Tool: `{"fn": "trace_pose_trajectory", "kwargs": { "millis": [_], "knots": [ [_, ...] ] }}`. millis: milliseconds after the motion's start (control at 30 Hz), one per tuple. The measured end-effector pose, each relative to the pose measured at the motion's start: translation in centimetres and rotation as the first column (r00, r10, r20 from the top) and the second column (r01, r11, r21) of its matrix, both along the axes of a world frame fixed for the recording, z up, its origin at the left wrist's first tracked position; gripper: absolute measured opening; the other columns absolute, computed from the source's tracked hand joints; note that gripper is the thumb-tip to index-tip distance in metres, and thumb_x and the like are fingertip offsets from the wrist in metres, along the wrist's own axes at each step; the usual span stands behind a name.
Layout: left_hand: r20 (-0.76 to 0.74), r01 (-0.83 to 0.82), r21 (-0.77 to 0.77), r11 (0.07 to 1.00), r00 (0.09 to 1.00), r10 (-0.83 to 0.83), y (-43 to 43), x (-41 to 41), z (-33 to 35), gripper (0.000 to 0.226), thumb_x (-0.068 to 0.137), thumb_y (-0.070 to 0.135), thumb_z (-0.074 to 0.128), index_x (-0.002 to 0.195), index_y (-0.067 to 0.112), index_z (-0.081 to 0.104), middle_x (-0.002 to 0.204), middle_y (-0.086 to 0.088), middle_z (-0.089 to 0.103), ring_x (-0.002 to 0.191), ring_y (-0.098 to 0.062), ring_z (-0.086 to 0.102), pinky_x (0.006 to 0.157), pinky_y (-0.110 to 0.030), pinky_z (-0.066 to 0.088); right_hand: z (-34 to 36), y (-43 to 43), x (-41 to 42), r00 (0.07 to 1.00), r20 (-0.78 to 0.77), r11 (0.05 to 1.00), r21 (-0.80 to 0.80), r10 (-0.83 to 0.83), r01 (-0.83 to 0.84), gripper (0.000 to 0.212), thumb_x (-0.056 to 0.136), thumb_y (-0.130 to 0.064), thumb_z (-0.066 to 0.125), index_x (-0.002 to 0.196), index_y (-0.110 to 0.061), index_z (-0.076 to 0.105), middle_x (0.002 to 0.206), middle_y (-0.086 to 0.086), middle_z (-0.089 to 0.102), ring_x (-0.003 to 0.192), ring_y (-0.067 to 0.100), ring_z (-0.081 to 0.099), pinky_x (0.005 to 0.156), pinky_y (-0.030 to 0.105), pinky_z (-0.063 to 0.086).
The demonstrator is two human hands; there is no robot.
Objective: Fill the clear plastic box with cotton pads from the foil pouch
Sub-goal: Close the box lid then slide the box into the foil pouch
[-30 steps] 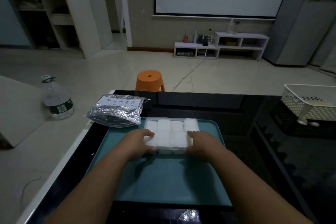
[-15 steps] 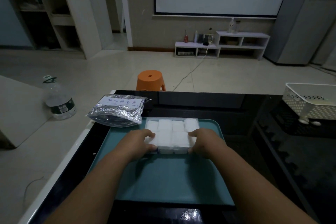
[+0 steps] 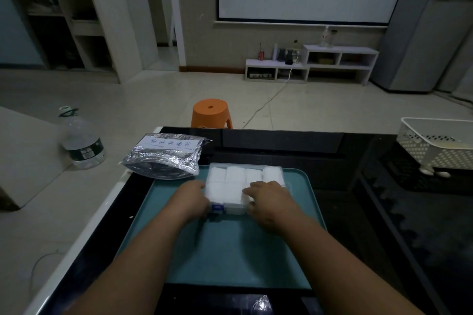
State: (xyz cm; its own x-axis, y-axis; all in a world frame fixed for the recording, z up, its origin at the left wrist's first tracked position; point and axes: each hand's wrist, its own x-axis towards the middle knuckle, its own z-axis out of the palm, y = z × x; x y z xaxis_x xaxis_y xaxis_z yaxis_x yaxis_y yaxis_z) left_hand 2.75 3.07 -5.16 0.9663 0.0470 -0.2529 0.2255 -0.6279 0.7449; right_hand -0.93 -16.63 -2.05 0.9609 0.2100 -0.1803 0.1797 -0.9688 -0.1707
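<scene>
The clear plastic box [image 3: 244, 176] lies on the far part of a teal tray [image 3: 230, 250], its compartments packed with white cotton pads [image 3: 236, 174]. My left hand [image 3: 190, 198] grips the box's front left corner. My right hand [image 3: 271, 202] holds the front right part, fingers curled over the top and thumb at the front wall. A small blue latch [image 3: 218, 207] shows on the front wall between the hands. The crinkled foil pouch [image 3: 166, 158] lies left of the box, partly on the tray's far left corner, touched by neither hand.
The tray sits on a black glossy table [image 3: 358, 212] with a white left edge. A white perforated basket [image 3: 440, 146] stands at the far right. On the floor beyond are an orange stool [image 3: 211, 112] and a large water bottle [image 3: 82, 140].
My left hand slid left off the box's top to its front left corner, uncovering the blue latch. My right hand's fingers reached further over the top. The box stayed in place.
</scene>
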Motion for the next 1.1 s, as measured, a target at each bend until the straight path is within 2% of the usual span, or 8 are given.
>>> {"fn": "trace_pose_trajectory", "kwargs": {
  "millis": [200,367,533,667,767,833,933,1100],
  "knots": [
    [0.046,0.128,-0.164,0.978,0.991,-0.122,-2.6,-0.8,-0.4,0.031,0.065,0.011,0.062,0.090,0.025,0.073,0.086,-0.003,0.076,0.067,-0.017,0.065,0.071,-0.036,0.055,0.1,-1.2,0.4,0.989,0.030,0.988,-0.058,-0.143,0.145,0.034,0.091,-0.023,0.045,0.122,-0.018,0.058,0.127,0.007,0.056,0.115,0.032,0.049,0.094,0.040,0.041],
    [0.056,0.167,-0.264,0.950,0.986,-0.158,-4.3,-1.2,-0.6,0.046,0.077,-0.005,0.059,0.097,0.036,0.065,0.110,0.004,0.071,0.064,-0.011,0.057,0.067,-0.027,0.048,0.7,-2.1,0.6,0.965,0.013,0.963,-0.059,-0.263,0.263,0.036,0.085,-0.018,0.048,0.119,-0.018,0.061,0.121,0.008,0.061,0.112,0.031,0.054,0.092,0.037,0.044],
    [0.086,-0.096,-0.196,0.976,0.990,0.115,-2.5,0.0,0.0,0.048,0.074,0.006,0.063,0.119,0.022,0.064,0.121,-0.010,0.061,0.071,-0.025,0.062,0.069,-0.034,0.055,1.0,-2.3,0.8,0.958,0.019,0.957,-0.049,-0.284,0.285,0.036,0.084,-0.014,0.047,0.118,-0.016,0.061,0.120,0.010,0.061,0.110,0.031,0.055,0.089,0.036,0.044],
    [0.188,-0.294,-0.173,0.940,0.927,0.324,0.2,1.3,0.8,0.046,0.075,-0.002,0.055,0.113,0.023,0.066,0.116,-0.015,0.056,0.073,-0.026,0.058,0.068,-0.032,0.052,1.7,-1.9,1.0,0.960,0.114,0.965,0.080,-0.257,0.249,0.042,0.089,-0.016,0.048,0.130,-0.022,0.058,0.132,0.007,0.057,0.119,0.030,0.052,0.100,0.038,0.042],
    [0.035,-0.286,-0.397,0.872,0.945,0.325,0.9,1.4,1.1,0.072,0.080,-0.014,0.045,0.138,0.029,0.049,0.105,-0.012,0.056,0.067,-0.022,0.050,0.061,-0.034,0.047,1.8,-1.2,1.0,0.967,0.140,0.968,0.163,-0.215,0.191,0.042,0.091,-0.017,0.049,0.132,-0.025,0.058,0.136,0.004,0.056,0.122,0.028,0.050,0.104,0.039,0.039],
    [-0.008,-0.285,-0.438,0.852,0.950,0.313,1.0,1.3,1.1,0.081,0.079,-0.014,0.046,0.147,0.029,0.037,0.113,-0.015,0.057,0.068,-0.021,0.050,0.061,-0.033,0.044,1.5,-1.0,0.8,0.972,0.132,0.969,0.181,-0.194,0.169,0.040,0.093,-0.019,0.049,0.132,-0.025,0.058,0.137,0.003,0.055,0.123,0.027,0.050,0.104,0.038,0.038],
    [0.073,-0.233,-0.433,0.871,0.954,0.291,0.1,1.0,2.0,0.084,0.070,-0.004,0.054,0.145,0.030,0.041,0.123,-0.014,0.059,0.083,-0.021,0.055,0.072,-0.031,0.046,1.3,-1.1,0.8,0.964,0.159,0.949,0.267,-0.213,0.166,0.038,0.094,-0.021,0.049,0.131,-0.024,0.058,0.137,0.002,0.056,0.124,0.024,0.049,0.105,0.035,0.038],
    [0.188,-0.049,-0.475,0.879,0.970,0.155,-2.1,-0.3,4.7,0.083,0.076,-0.014,0.049,0.142,0.035,0.043,0.122,0.002,0.061,0.101,-0.012,0.061,0.080,-0.036,0.054,1.5,-1.2,1.0,0.923,0.259,0.859,0.496,-0.286,0.127,0.054,0.090,-0.020,0.060,0.142,-0.022,0.045,0.144,0.002,0.048,0.130,0.020,0.045,0.110,0.034,0.035]
  ]
}}
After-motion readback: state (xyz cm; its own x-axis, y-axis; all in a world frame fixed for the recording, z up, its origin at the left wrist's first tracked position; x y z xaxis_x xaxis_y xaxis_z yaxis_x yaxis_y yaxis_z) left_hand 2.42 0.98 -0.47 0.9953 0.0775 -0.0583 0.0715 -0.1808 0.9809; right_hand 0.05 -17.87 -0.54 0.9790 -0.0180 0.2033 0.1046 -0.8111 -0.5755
